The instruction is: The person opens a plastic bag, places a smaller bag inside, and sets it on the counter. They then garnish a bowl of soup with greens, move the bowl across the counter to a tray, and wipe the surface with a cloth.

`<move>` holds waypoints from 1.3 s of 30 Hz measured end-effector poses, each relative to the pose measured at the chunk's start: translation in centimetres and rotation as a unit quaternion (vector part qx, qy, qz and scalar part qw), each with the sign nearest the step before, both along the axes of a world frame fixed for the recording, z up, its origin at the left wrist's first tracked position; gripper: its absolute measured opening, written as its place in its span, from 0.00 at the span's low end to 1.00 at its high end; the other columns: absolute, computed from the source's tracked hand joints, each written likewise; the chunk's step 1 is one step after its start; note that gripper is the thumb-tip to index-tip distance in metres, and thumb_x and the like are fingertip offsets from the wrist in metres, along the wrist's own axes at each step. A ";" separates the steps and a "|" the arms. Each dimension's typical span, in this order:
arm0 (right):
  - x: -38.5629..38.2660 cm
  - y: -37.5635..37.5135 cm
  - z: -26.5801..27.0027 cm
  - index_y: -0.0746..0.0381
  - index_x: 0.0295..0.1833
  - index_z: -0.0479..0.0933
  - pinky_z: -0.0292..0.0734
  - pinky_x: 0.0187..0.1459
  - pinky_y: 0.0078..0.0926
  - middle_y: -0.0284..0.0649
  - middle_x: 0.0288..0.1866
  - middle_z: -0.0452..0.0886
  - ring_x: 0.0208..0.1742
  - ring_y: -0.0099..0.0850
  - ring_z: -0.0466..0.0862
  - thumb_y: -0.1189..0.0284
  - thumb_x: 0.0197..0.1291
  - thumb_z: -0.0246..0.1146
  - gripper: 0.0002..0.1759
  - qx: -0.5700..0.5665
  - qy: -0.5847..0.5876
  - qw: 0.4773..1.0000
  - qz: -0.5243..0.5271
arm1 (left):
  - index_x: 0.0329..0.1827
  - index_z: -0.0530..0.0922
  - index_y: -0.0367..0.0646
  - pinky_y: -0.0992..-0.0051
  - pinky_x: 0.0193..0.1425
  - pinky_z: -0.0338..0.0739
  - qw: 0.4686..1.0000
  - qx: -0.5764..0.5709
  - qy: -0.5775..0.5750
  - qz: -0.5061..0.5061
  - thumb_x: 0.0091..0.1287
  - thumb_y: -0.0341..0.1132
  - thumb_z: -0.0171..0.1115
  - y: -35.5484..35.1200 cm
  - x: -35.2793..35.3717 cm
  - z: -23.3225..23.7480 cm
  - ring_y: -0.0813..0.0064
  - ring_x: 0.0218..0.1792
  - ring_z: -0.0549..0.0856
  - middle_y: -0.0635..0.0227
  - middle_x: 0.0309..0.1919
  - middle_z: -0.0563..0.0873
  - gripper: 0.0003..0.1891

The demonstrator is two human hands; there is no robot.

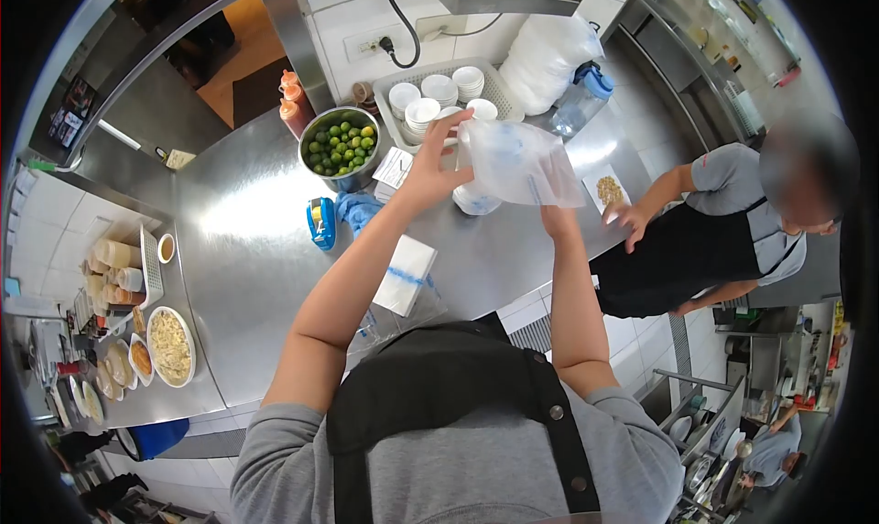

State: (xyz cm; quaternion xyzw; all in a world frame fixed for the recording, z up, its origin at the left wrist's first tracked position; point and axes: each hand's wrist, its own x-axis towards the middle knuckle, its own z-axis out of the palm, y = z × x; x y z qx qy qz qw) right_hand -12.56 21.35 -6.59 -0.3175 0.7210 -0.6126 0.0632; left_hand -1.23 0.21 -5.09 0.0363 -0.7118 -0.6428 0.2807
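Observation:
Both of my hands are raised over the steel counter with a translucent plastic bag (522, 162) between them. My left hand (438, 169) has its fingers curled around the bag's left end, thumb and fingertips pressed on it. At the bag's right end, my right hand (560, 218) is mostly hidden by the plastic, so its fingers do not show. Just under the bag is a stack of white containers (476, 201). Behind my left hand, a perforated tray (391, 121) holds small white cups (422, 112).
A steel bowl of green limes (343, 144), a blue tape dispenser (320, 223), a blue cloth (358, 211) and white packets (405, 275) lie left. A co-worker (723, 212) stands at right, one hand near a small food tray (607, 191). A water jug (582, 100) stands behind.

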 end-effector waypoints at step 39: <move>1.8 -4.6 -1.3 0.66 0.60 0.75 0.76 0.58 0.25 0.39 0.53 0.84 0.55 0.25 0.81 0.68 0.64 0.74 0.24 -0.142 -0.156 0.976 -0.047 | 0.62 0.83 0.40 0.65 0.72 0.68 0.996 -0.005 0.055 0.068 0.71 0.41 0.67 1.6 -2.2 -2.5 0.62 0.68 0.74 0.57 0.66 0.76 0.20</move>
